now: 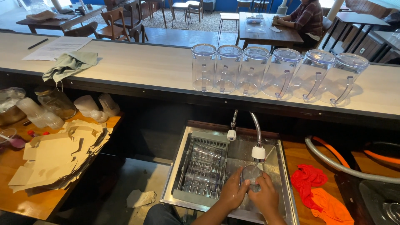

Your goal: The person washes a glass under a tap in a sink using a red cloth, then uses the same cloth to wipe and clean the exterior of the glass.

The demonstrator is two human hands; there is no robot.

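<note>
Head view, left to right: flat cardboard pieces (58, 156) lie on the side table, then a grey rack (203, 168) sits in the left half of the sink (283, 166). Over the sink's right half, the left hand (233, 192) and right hand (263, 196) both curl around a clear glass (252, 174), held right under the tap head (258, 152). Rinsing looks to be the step in hand. A red cloth (306, 178) lies on the counter beside the sink.

On the worktop (146, 66) stand six clear pitchers (271, 71); beside the sink (287, 183) lie two cloths, red (306, 177) and orange (331, 208).
</note>
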